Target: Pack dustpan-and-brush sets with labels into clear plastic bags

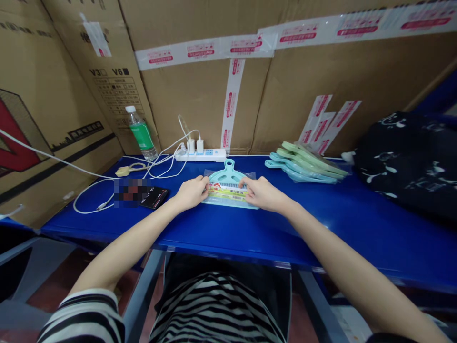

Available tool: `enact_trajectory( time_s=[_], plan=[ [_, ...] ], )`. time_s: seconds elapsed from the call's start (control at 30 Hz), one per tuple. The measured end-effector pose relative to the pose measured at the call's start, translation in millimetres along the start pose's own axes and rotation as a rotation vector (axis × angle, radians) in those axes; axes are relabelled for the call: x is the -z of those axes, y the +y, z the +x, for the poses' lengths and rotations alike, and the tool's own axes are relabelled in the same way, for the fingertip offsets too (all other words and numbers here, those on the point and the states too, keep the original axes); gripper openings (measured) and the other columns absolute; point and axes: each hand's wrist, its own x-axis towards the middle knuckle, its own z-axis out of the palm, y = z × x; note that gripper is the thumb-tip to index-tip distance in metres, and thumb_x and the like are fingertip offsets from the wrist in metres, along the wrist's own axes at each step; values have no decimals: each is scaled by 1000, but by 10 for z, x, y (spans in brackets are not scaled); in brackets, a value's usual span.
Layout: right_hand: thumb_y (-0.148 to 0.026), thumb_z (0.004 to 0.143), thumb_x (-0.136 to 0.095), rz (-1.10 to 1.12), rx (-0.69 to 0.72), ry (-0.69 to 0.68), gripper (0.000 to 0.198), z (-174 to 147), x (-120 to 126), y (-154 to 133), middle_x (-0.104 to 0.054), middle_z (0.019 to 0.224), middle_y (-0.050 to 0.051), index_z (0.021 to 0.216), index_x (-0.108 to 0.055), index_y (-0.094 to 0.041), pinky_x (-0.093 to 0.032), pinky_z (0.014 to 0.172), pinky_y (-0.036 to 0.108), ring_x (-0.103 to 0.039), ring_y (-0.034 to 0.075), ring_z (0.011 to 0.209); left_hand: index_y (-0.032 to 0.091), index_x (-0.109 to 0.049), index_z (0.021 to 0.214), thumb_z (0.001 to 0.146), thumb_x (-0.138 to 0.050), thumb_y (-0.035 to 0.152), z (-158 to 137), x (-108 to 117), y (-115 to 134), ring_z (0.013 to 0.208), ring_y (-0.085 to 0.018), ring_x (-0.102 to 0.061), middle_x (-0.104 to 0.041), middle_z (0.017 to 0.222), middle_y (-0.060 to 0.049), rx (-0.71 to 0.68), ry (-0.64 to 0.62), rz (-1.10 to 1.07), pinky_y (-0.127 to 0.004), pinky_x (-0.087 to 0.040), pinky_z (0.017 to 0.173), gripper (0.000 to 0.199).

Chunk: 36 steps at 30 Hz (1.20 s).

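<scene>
A light-blue dustpan set (229, 177) in a clear plastic bag lies flat on the blue table straight ahead of me. Its ringed handle points away from me, and a yellow-green printed label (226, 191) runs across its middle. My left hand (193, 193) has its fingers curled and pinched on the bag at the label's left end. At the label's right end, my right hand (263, 193) pinches the bag with bent fingers. The fingertips partly hide both ends of the label.
More bagged blue and green dustpans (307, 164) are stacked to the right, beside a dark patterned bag (407, 166). On the left are a phone (154, 196), loose white cables, a green-labelled bottle (142, 134) and a power strip (210, 155). Cardboard (200, 95) walls the back.
</scene>
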Motion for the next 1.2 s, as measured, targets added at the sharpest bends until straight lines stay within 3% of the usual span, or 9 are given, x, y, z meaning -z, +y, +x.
enact_trajectory(
  time_s=[0.23, 0.63, 0.83, 0.93, 1.03, 1.13, 1.2],
  plan=[
    [-5, 69, -48, -106, -150, -78, 42, -7, 17, -39, -56, 62, 0, 108, -59, -15, -30, 55, 25, -51, 18, 60, 20, -52, 100, 88, -44, 13, -8, 5, -6, 87, -21, -65, -59, 103, -5, -38, -11, -25, -30, -47, 71, 16],
    [-2, 64, -49, -118, -86, -127, 28, -22, 49, 18, -60, 68, 2, 82, -61, -20, -29, 51, 24, -53, 16, 61, 20, -53, 100, 82, -47, 13, -53, 48, 22, 79, -20, -65, -59, 97, -3, -61, -24, -26, -30, -48, 72, 20],
    [0, 64, -47, -117, -61, -126, 32, -44, 71, 8, -59, 68, 1, 85, -61, -20, -31, 54, 23, -53, 16, 62, 20, -54, 100, 81, -49, 15, -75, 50, 18, 77, -20, -63, -59, 96, -3, -57, -23, -16, -31, -49, 71, 20],
    [0, 65, -47, -127, -49, -128, 32, -57, 91, -1, -60, 70, 2, 86, -61, -20, -31, 56, 24, -54, 16, 63, 19, -56, 102, 81, -51, 15, -90, 37, 25, 87, -22, -61, -59, 96, -5, -63, 37, 12, -31, -50, 73, 21],
    [0, 65, -46, -143, -24, -120, 33, -58, 92, 8, -61, 71, 2, 87, -61, -21, -31, 56, 24, -55, 16, 63, 22, -58, 110, 83, -47, 9, -98, 8, 42, 99, -22, -57, -56, 104, -7, -203, 128, 56, -29, -50, 76, 32],
    [0, 65, -46, -151, -7, -114, 33, -50, 78, 25, -61, 71, 1, 87, -60, -21, -31, 55, 24, -55, 16, 62, 29, -57, 121, 86, -40, 4, -90, -24, 63, 100, -19, -56, -56, 106, -4, -449, 81, 77, -28, -48, 80, 46],
    [0, 65, -46, -148, 1, -113, 32, -49, 74, 28, -61, 71, 1, 85, -60, -22, -30, 55, 24, -54, 16, 61, 31, -55, 127, 89, -38, 6, -82, -36, 77, 98, -19, -57, -56, 104, -5, -520, 48, 94, -29, -47, 81, 49]
  ],
)
